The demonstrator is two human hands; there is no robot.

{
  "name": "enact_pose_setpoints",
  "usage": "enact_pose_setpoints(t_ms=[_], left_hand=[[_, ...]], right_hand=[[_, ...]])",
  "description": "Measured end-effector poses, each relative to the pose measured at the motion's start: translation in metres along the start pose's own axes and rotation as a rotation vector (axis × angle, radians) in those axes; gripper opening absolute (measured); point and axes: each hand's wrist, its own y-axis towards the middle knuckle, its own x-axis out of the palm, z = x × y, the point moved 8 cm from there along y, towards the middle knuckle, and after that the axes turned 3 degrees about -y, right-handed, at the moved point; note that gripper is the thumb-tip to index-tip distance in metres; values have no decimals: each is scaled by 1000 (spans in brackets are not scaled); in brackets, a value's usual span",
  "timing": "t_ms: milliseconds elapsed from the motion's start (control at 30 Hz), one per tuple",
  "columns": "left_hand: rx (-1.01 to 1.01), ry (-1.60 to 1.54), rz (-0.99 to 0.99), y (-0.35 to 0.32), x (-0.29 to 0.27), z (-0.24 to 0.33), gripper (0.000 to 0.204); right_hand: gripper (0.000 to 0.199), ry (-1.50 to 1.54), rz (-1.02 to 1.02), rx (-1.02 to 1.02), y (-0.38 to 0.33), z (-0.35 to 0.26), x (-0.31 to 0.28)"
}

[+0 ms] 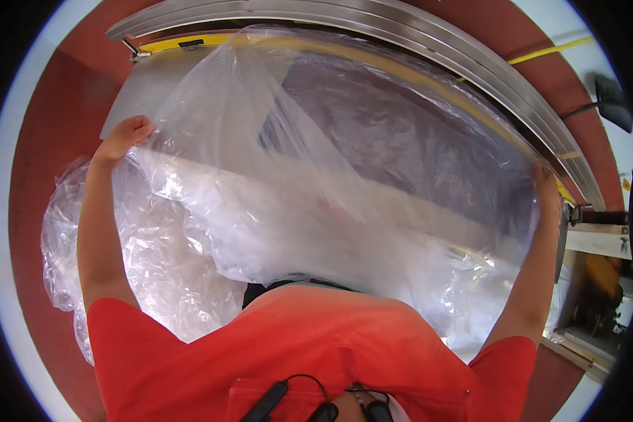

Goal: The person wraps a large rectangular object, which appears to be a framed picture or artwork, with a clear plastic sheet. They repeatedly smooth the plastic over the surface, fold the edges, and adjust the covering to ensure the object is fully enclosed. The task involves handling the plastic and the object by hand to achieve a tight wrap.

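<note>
A wide sheet of clear plastic film (pixel 281 190) is spread between my two raised arms, over a flat work surface (pixel 144 81). At the far left, my left hand (pixel 124 138) is closed, pinching the film's edge. My right hand (pixel 544 184) is at the far right end beside the metal rail, closed on the film; its fingers are partly hidden and blurred. Through the film a dark grey area of the surface shows on the right half. More film hangs toward my body and lies crumpled in a heap (pixel 165 253) at the lower left.
A long silvery metal bar (pixel 429 46) runs along the back, with a yellow strip (pixel 179 43) below its left end. A reddish-brown floor (pixel 39 183) surrounds the surface. On the right are a dark flat-headed object (pixel 613 105) and a white ledge (pixel 598 243).
</note>
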Motion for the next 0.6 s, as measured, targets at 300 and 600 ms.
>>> enact_pose_setpoints(t_ms=[300,600], left_hand=[[164,-53,288,-21,-16,13,17],[334,-54,267,-64,10,165,18]], right_hand=[[34,689,-744,-1043,-329,-341,-86],[35,862,-783,-148,-195,12,-97]])
